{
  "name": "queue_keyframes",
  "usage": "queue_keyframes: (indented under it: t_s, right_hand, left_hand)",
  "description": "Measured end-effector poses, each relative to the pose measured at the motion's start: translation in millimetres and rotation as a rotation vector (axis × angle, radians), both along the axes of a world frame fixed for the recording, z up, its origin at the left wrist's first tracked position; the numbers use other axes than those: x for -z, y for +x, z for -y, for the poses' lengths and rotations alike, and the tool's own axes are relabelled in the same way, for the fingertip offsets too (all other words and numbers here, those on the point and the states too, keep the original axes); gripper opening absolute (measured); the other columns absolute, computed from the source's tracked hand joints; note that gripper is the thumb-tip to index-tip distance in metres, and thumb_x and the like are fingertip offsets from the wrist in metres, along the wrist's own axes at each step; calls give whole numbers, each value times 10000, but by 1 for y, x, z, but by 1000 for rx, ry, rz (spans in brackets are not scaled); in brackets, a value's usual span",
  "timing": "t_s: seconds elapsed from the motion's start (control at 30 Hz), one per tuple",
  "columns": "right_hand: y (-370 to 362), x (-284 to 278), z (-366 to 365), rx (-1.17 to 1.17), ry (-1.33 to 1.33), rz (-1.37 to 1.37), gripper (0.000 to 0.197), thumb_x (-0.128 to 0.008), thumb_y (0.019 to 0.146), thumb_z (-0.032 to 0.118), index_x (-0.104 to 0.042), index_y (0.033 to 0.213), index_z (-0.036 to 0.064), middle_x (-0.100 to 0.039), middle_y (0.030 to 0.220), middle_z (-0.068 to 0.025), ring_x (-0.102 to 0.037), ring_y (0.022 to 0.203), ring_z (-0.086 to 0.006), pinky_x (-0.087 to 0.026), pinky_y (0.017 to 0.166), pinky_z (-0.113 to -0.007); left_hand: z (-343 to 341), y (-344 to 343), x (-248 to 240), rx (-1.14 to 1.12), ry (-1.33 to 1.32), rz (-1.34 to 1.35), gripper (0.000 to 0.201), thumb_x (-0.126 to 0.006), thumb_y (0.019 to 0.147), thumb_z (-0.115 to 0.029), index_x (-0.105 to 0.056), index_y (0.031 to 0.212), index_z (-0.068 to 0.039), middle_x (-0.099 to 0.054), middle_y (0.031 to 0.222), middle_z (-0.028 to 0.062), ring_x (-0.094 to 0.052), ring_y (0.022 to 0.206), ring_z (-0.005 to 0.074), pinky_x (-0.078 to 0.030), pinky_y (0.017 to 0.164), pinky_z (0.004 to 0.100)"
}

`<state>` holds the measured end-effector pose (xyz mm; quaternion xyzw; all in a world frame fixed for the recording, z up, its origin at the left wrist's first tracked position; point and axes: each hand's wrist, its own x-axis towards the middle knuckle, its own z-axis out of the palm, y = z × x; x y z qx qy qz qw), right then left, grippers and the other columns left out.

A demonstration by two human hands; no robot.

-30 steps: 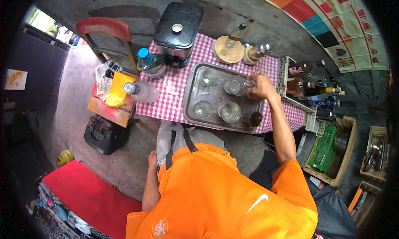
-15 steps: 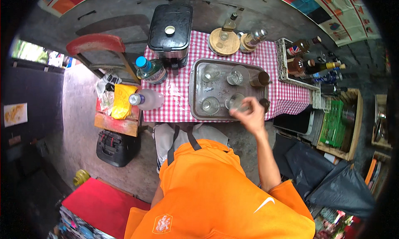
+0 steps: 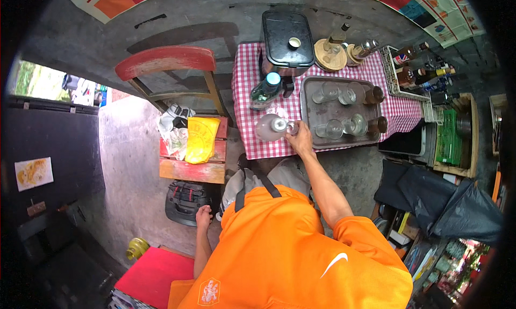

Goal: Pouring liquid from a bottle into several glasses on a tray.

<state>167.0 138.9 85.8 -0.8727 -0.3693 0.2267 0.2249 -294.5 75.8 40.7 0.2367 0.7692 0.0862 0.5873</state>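
Observation:
My right hand is closed on a small clear glass near the table's front edge. The glass is beside the neck of a frosted clear bottle, and I cannot tell if they touch. To the right, a dark metal tray carries two rows of glasses: clear tumblers on the left and in the middle, brown ones on the right. My left hand hangs low by my left leg, fingers loosely bent, holding nothing visible.
Behind the bottles stands a black lidded dispenser; a blue-capped bottle is in front. Round wooden boards and a white bottle basket line the back and right. A red chair holds a yellow bag; a black case is below.
My right hand has moved left from above the tray to the frosted bottle, with a small glass in it. My left hand has come into view. The whole view has shifted left.

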Motion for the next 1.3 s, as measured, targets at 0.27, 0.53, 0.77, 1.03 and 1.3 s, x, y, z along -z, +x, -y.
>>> queue_keyframes:
  t_s: [0.27,0.53,0.77,1.03,1.3]
  right_hand:
    - [-56,-36,28,225,256,151,673,-696,757,254,-362,1278,-10,-477,1193,-248,-488,1095,-387,-404,921,-416]
    - [-184,-142,56,-17,458,163,648,-388,901,400,-282,1370,-34,-312,1400,-240,-257,1329,-371,-214,1065,-426]
    - [-95,-145,82,1092,805,-612,747,-247,892,624,-228,1422,99,-186,1475,-179,-200,1349,-364,-162,1074,-474]
    - [-177,-193,76,728,870,-1486,732,-188,897,630,-267,1403,107,-345,1390,-185,-407,1220,-343,-322,1027,-441]
    - [-142,-144,68,486,810,-1135,616,-449,902,433,-270,1350,50,-425,1296,-177,-517,1115,-305,-431,904,-369]
  left_hand:
    - [-105,38,-30,608,359,69,316,-543,898,-241,-575,1101,-1,-648,990,110,-598,947,216,-440,854,293]
    - [-59,229,-173,221,-178,1358,799,-195,900,-638,-320,1375,-8,-343,1410,144,-387,1253,237,-277,1057,366]
    - [-81,214,-271,1113,570,1713,1004,-225,789,-765,-266,1378,47,-258,1451,185,-189,1369,304,-116,1104,472]
    - [-66,225,-202,1155,1332,1082,696,-465,835,-573,-432,1313,-68,-315,1432,167,-246,1344,353,-169,1076,516]
    - [-110,135,-148,1261,905,437,490,-429,923,-356,-460,1287,-29,-475,1299,190,-436,1222,339,-326,1022,414]
